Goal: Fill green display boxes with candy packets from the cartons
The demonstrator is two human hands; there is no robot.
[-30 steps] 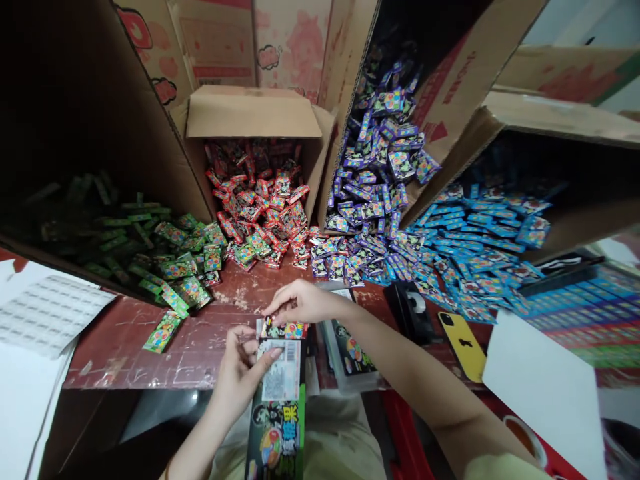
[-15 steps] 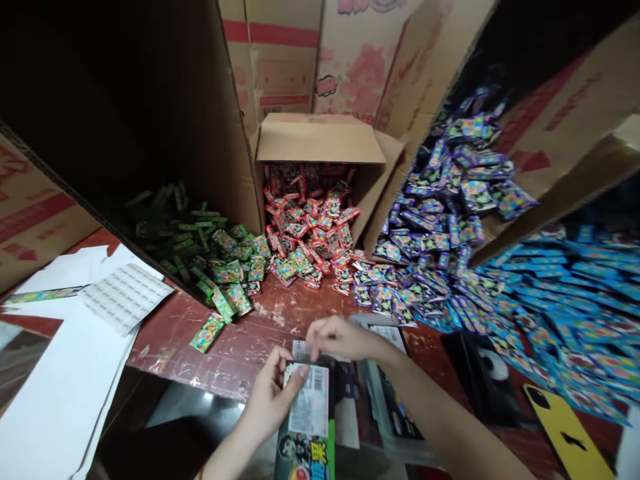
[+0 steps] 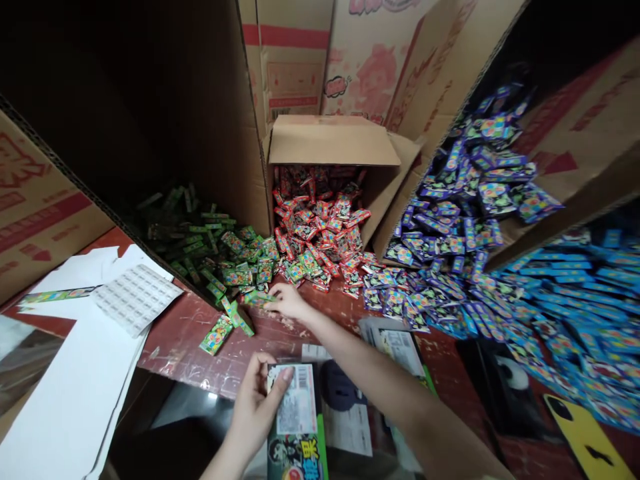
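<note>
My left hand (image 3: 256, 400) grips the top of a tall black-and-green packet (image 3: 297, 427) with a white barcode label, held upright at the table's near edge. My right hand (image 3: 287, 300) reaches forward over the red table (image 3: 240, 353), fingers closed on a small green candy packet (image 3: 260, 298) at the edge of the green pile (image 3: 225, 267). That pile spills from a big tipped carton (image 3: 125, 133) on the left.
Tipped cartons spill red packets (image 3: 320, 233), purple packets (image 3: 450, 213) and blue packets (image 3: 565, 293) across the table's back. White label sheets (image 3: 135, 297) lie at left. A black tape dispenser (image 3: 500, 377), a yellow phone (image 3: 585, 437) and flat packets (image 3: 400, 347) lie at right.
My right hand left the top of the tall packet and reached forward-left to the green pile, closing on a green packet. The view shifted slightly; my left hand keeps its hold.
</note>
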